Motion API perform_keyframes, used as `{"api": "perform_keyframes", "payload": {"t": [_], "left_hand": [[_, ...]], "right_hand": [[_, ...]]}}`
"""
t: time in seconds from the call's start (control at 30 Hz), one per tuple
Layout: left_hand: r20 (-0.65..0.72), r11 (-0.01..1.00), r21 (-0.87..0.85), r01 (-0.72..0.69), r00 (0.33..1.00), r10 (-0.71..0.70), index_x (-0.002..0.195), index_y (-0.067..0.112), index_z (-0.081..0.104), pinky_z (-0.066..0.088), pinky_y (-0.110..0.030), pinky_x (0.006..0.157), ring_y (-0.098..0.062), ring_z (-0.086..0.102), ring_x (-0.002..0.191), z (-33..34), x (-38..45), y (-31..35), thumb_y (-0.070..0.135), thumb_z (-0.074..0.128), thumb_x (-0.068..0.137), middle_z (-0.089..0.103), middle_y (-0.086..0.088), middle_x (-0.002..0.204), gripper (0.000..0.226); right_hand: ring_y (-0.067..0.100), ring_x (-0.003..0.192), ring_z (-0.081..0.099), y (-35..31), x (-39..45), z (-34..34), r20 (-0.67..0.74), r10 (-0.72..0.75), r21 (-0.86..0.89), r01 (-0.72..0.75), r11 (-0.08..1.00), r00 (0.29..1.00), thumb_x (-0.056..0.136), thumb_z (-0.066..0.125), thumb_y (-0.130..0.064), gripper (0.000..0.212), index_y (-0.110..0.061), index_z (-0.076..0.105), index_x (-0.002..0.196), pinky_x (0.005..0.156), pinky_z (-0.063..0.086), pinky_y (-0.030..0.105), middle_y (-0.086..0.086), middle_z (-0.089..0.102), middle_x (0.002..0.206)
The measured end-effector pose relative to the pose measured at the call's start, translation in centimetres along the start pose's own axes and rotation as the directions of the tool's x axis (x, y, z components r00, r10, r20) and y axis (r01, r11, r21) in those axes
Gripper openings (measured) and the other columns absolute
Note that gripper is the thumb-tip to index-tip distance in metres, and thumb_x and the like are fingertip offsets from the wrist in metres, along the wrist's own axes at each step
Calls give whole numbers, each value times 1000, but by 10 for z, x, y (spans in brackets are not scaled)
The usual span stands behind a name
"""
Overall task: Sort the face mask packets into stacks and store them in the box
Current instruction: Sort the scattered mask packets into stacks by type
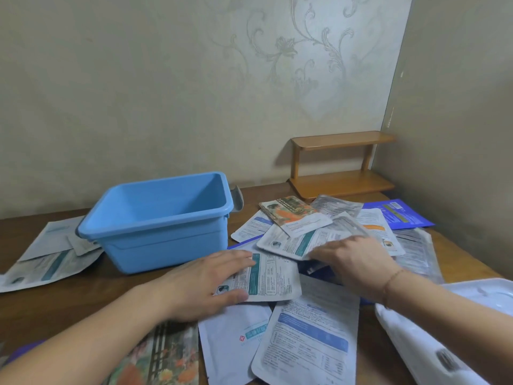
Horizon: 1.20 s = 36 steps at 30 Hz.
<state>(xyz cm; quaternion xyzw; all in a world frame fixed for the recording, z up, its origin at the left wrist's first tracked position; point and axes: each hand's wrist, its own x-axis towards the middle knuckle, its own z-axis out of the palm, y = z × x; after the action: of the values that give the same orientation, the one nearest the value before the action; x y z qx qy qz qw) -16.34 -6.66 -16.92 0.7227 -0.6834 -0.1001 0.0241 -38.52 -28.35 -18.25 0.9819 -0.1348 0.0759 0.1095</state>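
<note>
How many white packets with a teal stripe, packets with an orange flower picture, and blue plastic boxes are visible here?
White packets with a teal stripe: 3
Packets with an orange flower picture: 2
Blue plastic boxes: 1
Total: 6

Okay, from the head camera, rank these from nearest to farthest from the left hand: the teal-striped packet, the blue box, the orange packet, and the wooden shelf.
1. Teal-striped packet: under the left hand, touching it.
2. Blue box: just behind the hand, empty.
3. Orange packet: on the pile, back right.
4. Wooden shelf: far right corner, against the wall.
</note>
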Motion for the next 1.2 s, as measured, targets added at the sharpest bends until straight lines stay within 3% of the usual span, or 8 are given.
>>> {"api": "perform_keyframes", "payload": {"t": [0.2, 0.33, 0.47, 0.63, 0.73, 0.9, 1.03, 1.2], "left_hand": [[-9, 997, -72, -38, 999, 38, 153, 46, 8, -1, -13, 113, 15, -2, 138, -1, 49, 32, 66, 33, 94, -1, 27, 159, 67], [112, 996, -27, -85, 990, 87, 151, 51, 6, 0, -35, 122, 1, -7, 148, 5, 70, 41, 74, 16, 89, -3, 24, 161, 67], [145, 990, 108, -94, 986, 78, 150, 53, 2, -1, -42, 122, -1, -11, 148, 8, 63, 32, 82, 5, 80, -6, 26, 160, 75], [132, 980, 196, -26, 991, 0, 147, 56, -3, -4, -31, 121, -2, -10, 148, 2, 36, 18, 86, 3, 74, -11, 26, 159, 80], [99, 973, 227, 45, 993, -69, 149, 53, -2, 0, -25, 117, -4, -5, 149, 1, 28, 16, 87, 8, 75, -10, 24, 160, 82], [49, 953, 251, 171, 981, -189, 156, 34, 3, 5, -27, 119, -9, -1, 150, 5, 41, 40, 84, 14, 78, -3, 11, 164, 93], [43, 941, 234, 244, 964, -261, 157, 24, 8, 11, -35, 121, -17, 5, 151, 5, 70, 52, 87, 9, 72, 3, 1, 165, 106], [-18, 936, 180, 303, 952, -305, 156, 15, 11, 11, -42, 122, -23, 3, 151, 9, 99, 58, 93, 7, 65, 4, -6, 165, 121]], "right_hand": [[11, 107, 66, -11, -28, -5, -43, -75, 105, 79, 991, 996, 81, 32, -27, 50, -36, 61, 121, 78, 56, 37, -16, 67, 120], [6, 98, 67, -12, -37, -10, -90, -128, 109, 137, 985, 988, 87, 42, -36, 35, -35, 64, 114, 72, 56, 29, -19, 69, 112], [15, 105, 65, 20, -36, -14, -202, 72, 155, -41, 987, 977, 92, 47, -44, 33, -31, 67, 113, 80, 55, 32, -12, 70, 112], [8, 134, 41, 64, -28, -11, 168, 328, 108, -348, 931, 930, 88, 52, -27, 52, -37, 46, 139, 97, 41, 25, -19, 44, 145], [14, 124, 52, 64, -22, -1, 173, 292, 186, -322, 928, 941, 84, 50, -24, 42, -36, 58, 123, 94, 48, 32, -17, 56, 132], [21, 87, 66, 70, -25, 13, 25, 132, -61, -130, 990, 991, 86, 39, -35, 21, -34, 59, 93, 70, 45, 30, -16, 69, 95], [23, 51, 59, 76, -43, 12, -90, 13, -178, -29, 984, 996, 78, 59, -33, 14, -28, 58, 65, 51, 44, 28, -10, 62, 60], [21, 63, 61, 82, -73, 9, -186, -24, -162, -6, 987, 982, 79, 44, -32, 25, -29, 67, 69, 49, 46, 30, -13, 67, 71]]}}
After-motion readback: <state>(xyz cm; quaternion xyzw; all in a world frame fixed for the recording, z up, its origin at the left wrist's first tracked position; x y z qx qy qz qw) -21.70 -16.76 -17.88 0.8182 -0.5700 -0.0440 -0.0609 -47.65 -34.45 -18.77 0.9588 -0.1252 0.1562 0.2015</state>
